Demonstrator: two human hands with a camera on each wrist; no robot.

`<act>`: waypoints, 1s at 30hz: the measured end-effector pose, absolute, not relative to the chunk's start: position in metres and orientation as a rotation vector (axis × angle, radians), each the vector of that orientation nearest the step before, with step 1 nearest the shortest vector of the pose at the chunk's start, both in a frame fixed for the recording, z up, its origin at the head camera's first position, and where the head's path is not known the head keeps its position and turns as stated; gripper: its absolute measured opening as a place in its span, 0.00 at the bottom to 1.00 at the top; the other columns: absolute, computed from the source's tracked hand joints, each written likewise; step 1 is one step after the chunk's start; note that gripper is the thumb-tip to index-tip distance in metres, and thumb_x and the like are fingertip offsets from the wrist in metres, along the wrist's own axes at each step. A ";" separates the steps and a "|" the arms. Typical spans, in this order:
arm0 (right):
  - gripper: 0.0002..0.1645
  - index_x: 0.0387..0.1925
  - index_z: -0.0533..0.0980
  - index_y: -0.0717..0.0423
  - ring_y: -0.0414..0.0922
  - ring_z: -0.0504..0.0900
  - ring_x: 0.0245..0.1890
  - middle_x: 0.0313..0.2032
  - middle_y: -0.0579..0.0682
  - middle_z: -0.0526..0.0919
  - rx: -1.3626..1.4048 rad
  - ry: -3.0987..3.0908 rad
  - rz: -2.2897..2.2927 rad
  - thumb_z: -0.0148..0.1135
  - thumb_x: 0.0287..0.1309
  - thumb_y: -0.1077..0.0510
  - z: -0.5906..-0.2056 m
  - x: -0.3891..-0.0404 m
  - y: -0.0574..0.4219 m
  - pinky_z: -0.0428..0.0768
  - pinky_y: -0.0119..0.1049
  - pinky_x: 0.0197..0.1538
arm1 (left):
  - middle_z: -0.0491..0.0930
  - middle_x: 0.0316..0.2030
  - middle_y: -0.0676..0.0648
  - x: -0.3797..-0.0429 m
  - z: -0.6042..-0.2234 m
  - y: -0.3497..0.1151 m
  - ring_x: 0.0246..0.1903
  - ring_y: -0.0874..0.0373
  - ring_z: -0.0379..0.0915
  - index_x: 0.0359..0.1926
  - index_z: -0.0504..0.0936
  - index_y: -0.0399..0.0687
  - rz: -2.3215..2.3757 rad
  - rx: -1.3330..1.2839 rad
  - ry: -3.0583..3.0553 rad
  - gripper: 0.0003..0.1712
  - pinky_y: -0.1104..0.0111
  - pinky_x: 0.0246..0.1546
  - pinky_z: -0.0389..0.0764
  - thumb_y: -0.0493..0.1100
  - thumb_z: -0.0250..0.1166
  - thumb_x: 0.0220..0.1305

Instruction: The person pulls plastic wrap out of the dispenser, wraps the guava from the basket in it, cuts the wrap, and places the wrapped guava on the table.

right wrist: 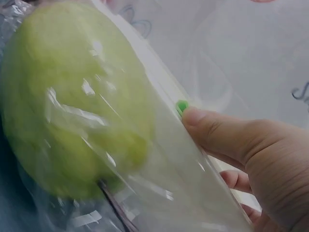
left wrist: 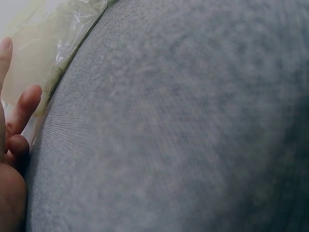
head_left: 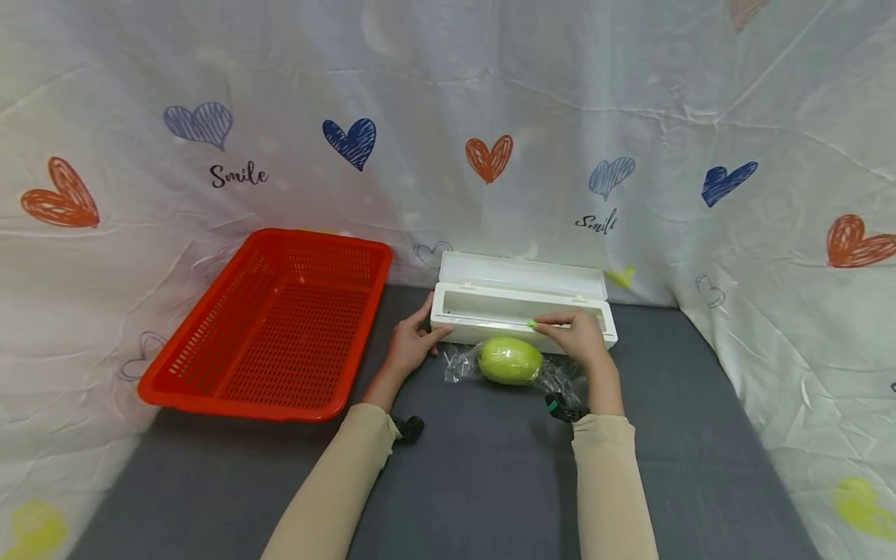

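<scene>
A long white cling film dispenser lies on the table with its lid raised at the back. My left hand holds its left end, thumb at the front and forefinger along the side. My right hand pinches a small green slide cutter on the dispenser's front edge, right of the middle. Just in front lies a yellow-green fruit in clear plastic film, which bunches out at both sides. In the left wrist view only some fingers show, at the left edge.
An orange-red plastic basket with perforated sides stands to the left. Behind everything hangs a pale curtain printed with hearts. Dark grey cloth covers the table.
</scene>
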State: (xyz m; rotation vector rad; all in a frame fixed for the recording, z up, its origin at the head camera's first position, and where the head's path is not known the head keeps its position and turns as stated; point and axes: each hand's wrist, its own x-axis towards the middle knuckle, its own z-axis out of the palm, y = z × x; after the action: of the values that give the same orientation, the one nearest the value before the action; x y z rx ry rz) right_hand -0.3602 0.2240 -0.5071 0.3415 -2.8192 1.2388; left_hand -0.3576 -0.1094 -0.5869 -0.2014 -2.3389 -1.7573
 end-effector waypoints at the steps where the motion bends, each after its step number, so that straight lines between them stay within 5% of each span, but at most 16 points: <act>1: 0.15 0.50 0.90 0.56 0.60 0.86 0.55 0.52 0.60 0.90 0.328 -2.816 1.224 0.73 0.68 0.52 -0.507 -0.359 0.228 0.84 0.56 0.53 | 0.85 0.55 0.31 -0.358 -0.586 -0.110 0.14 0.60 0.76 0.82 0.64 0.53 -1.761 -0.202 -2.340 0.49 0.70 0.21 0.78 0.42 0.78 0.65; 8: 0.13 0.48 0.91 0.57 0.59 0.87 0.43 0.51 0.62 0.89 0.345 -2.753 1.113 0.74 0.67 0.55 -0.510 -0.356 0.252 0.85 0.54 0.47 | 0.84 0.28 0.31 -0.357 -0.580 -0.113 0.15 0.59 0.76 0.81 0.65 0.53 -1.754 -0.181 -2.335 0.49 0.70 0.21 0.77 0.42 0.78 0.64; 11: 0.13 0.48 0.91 0.58 0.53 0.81 0.28 0.49 0.61 0.90 0.400 -2.730 1.098 0.75 0.66 0.55 -0.512 -0.358 0.256 0.81 0.45 0.37 | 0.87 0.41 0.30 -0.357 -0.579 -0.113 0.15 0.59 0.76 0.81 0.65 0.53 -1.756 -0.184 -2.334 0.49 0.70 0.21 0.77 0.42 0.78 0.64; 15: 0.12 0.47 0.91 0.57 0.47 0.77 0.28 0.46 0.60 0.91 0.404 -2.725 1.090 0.76 0.65 0.56 -0.512 -0.359 0.260 0.76 0.41 0.37 | 0.86 0.50 0.30 -0.359 -0.580 -0.110 0.15 0.60 0.76 0.81 0.65 0.52 -1.764 -0.198 -2.333 0.48 0.71 0.21 0.77 0.41 0.78 0.65; 19: 0.12 0.47 0.91 0.57 0.49 0.79 0.35 0.46 0.60 0.91 0.376 -2.730 1.115 0.76 0.65 0.56 -0.511 -0.360 0.263 0.77 0.45 0.42 | 0.87 0.35 0.33 -0.360 -0.579 -0.108 0.14 0.60 0.76 0.81 0.65 0.51 -1.753 -0.207 -2.332 0.48 0.70 0.20 0.77 0.42 0.78 0.64; 24: 0.13 0.48 0.91 0.56 0.44 0.73 0.30 0.45 0.60 0.91 0.357 -2.730 1.129 0.76 0.65 0.55 -0.512 -0.360 0.269 0.74 0.41 0.40 | 0.83 0.25 0.35 -0.361 -0.581 -0.106 0.14 0.59 0.76 0.81 0.65 0.51 -1.745 -0.215 -2.327 0.49 0.70 0.20 0.76 0.42 0.78 0.64; 30: 0.12 0.47 0.91 0.57 0.44 0.68 0.26 0.45 0.61 0.90 0.329 -2.738 1.146 0.76 0.64 0.57 -0.515 -0.356 0.277 0.71 0.38 0.34 | 0.86 0.52 0.30 -0.361 -0.586 -0.106 0.14 0.60 0.75 0.81 0.65 0.52 -1.781 -0.208 -2.311 0.49 0.70 0.20 0.77 0.41 0.79 0.63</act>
State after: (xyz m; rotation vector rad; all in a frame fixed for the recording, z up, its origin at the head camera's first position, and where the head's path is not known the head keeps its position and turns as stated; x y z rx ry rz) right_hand -0.3565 0.2771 -0.5150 0.3292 -2.7376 1.1460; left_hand -0.3607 -0.1065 -0.5856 -0.2078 -2.3109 -1.7807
